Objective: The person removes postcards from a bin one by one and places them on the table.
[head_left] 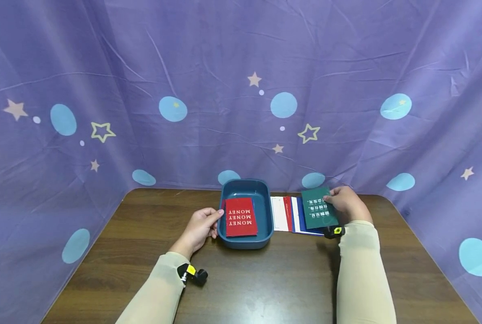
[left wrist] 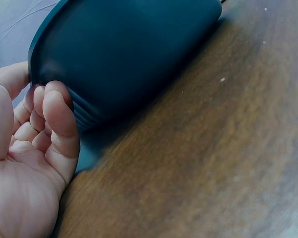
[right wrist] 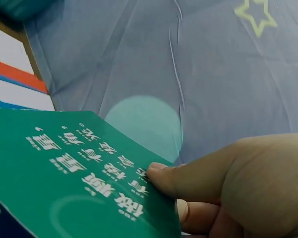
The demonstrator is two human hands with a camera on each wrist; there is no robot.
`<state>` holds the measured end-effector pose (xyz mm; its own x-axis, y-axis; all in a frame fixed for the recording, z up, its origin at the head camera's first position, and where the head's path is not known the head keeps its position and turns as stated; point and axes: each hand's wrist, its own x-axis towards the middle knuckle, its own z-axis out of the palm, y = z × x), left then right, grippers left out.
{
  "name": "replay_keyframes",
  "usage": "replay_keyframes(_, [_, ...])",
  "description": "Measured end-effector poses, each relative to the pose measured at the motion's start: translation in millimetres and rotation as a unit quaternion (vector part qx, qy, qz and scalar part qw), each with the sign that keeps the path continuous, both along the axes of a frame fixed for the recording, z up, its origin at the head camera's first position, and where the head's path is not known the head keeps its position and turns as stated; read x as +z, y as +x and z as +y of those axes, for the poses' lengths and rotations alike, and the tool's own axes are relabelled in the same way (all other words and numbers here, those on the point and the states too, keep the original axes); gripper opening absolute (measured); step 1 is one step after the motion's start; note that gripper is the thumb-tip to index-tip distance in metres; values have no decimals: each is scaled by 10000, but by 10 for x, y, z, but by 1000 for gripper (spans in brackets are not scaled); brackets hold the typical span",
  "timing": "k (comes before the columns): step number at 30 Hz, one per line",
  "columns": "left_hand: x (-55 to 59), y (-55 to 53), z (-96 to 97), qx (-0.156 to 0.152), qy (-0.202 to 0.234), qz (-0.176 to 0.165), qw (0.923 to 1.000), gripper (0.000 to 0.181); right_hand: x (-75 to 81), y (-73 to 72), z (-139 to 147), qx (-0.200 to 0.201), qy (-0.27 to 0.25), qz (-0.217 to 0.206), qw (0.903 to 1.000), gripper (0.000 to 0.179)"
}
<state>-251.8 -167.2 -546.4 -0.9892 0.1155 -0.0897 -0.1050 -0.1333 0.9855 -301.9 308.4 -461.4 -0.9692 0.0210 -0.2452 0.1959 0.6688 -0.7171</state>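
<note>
A dark teal plastic tray [head_left: 247, 245] stands on the table, with a red card [head_left: 241, 228] printed MONEY lying in it. My left hand [head_left: 200, 228] grips the tray's left rim, thumb over the edge and fingers curled against the outer wall, as the left wrist view of the tray [left wrist: 134, 54] shows. On the right, my right hand [head_left: 348, 203] pinches a green card [head_left: 318, 218] with white writing by its right edge. In the right wrist view the thumb lies on top of the green card [right wrist: 89, 168], fingers beneath. It overlaps a row of fanned cards.
White [head_left: 279, 216], red [head_left: 288, 209] and blue cards lie overlapped between the tray and the green card. A purple curtain [head_left: 225, 58] with stars and dots hangs right behind the wooden table [head_left: 265, 288]. Each wrist wears a small black camera [head_left: 198, 276].
</note>
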Motion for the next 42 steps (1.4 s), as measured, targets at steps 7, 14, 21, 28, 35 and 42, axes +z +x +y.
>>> replay_keyframes(7, [12,10,-11,35,0,-46,10000,33,-185,-97,52,92,-35,-248,9996,31])
replay_keyframes(14, [27,17,-11,41,-5,-37,10000,32,-296,-163,4,170,1074,36,9941,27])
replay_keyframes(21, [13,4,-19,-20,43,-41,10000,33,-278,-102,-60,-303,1608,-103,9865,40])
replay_keyframes(28, [7,0,-18,-79,43,-23,10000,32,-293,-130,-53,-344,1433,79,9891,34])
replay_keyframes(35, [0,11,-14,-79,-16,-22,10000,32,0,-55,-201,-212,573,855,9945,33])
replay_keyframes(42, [-8,14,-19,-85,24,17,10000,32,354,36,-601,457,271,1132,9921,36])
